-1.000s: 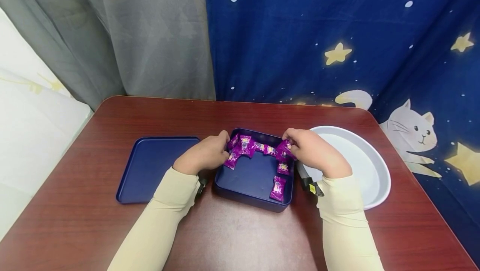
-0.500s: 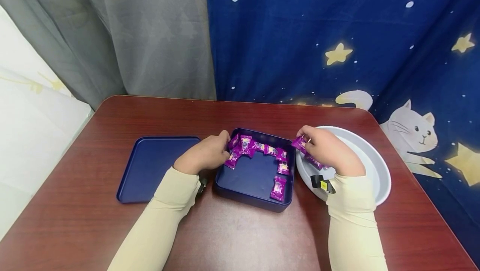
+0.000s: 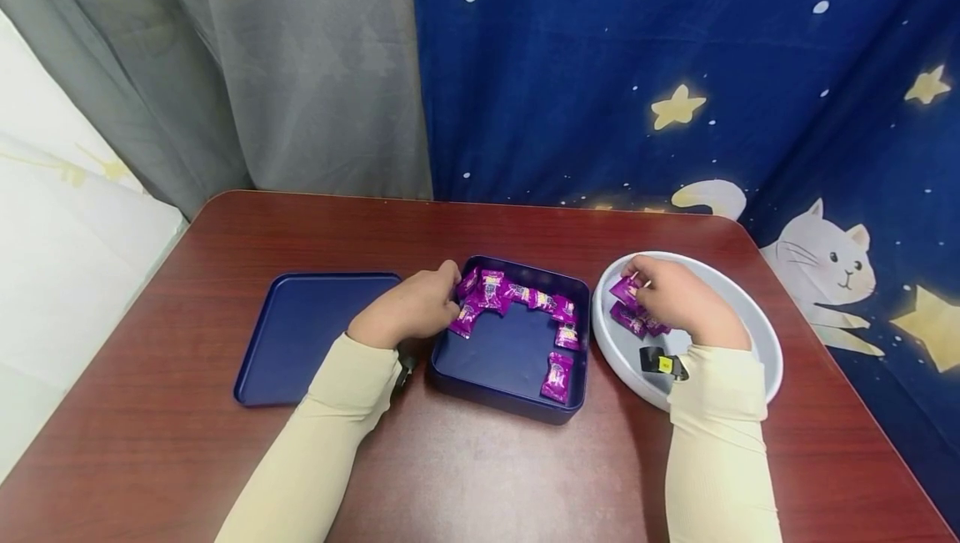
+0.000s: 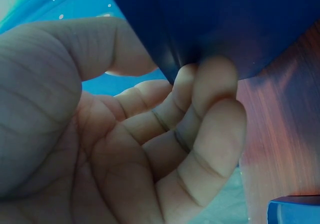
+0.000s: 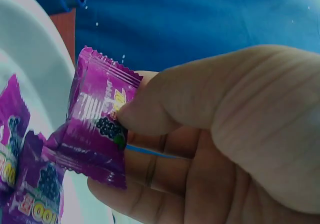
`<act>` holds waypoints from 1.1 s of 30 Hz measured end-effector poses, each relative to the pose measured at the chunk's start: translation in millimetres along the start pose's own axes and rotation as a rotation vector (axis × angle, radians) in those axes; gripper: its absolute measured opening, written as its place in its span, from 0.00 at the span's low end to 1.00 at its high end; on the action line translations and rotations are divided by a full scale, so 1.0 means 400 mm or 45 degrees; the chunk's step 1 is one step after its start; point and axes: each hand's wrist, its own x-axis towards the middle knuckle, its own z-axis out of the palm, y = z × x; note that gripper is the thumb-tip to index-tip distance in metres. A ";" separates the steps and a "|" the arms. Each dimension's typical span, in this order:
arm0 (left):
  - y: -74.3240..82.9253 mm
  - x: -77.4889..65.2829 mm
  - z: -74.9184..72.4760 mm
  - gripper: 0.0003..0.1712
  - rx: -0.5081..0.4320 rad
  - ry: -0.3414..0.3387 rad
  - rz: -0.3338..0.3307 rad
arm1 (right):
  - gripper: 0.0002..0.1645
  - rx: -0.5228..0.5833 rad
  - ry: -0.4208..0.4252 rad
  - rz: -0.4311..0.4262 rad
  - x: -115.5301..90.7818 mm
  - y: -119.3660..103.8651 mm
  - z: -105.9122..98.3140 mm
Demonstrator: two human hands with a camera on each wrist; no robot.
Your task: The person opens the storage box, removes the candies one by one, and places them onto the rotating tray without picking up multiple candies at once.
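Note:
My left hand (image 3: 408, 305) grips the left wall of a dark blue square box (image 3: 506, 405); in the left wrist view the thumb lies at its rim and curled fingers (image 4: 215, 84) touch the wall. Purple wrapped candies (image 3: 491, 289) line the box's left, far and right sides. Over the white round tray (image 3: 765, 343), my right hand (image 3: 686, 301) pinches one purple candy (image 5: 100, 119) between thumb and fingers; the wrapper shows dark grapes. Several more candies (image 5: 37, 189) lie in the tray below, partly hidden by the hand in the head view.
Left of the box, a dark blue flat lid (image 3: 307, 339) lies on the reddish-brown wooden table (image 3: 480, 485). The tray stands close to the box's right side. Grey and blue curtains (image 3: 600, 67) hang behind the table's far edge.
From the box's far right corner, my right hand has moved right to over the tray, carrying a candy. The left hand stays on the box.

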 end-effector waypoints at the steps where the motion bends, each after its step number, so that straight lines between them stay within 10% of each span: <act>1: -0.001 0.001 0.001 0.20 -0.001 -0.001 0.000 | 0.17 0.005 -0.010 0.017 -0.001 0.005 0.000; 33: -0.002 0.001 0.000 0.20 -0.007 0.005 0.018 | 0.18 0.033 -0.150 0.211 0.008 0.051 0.022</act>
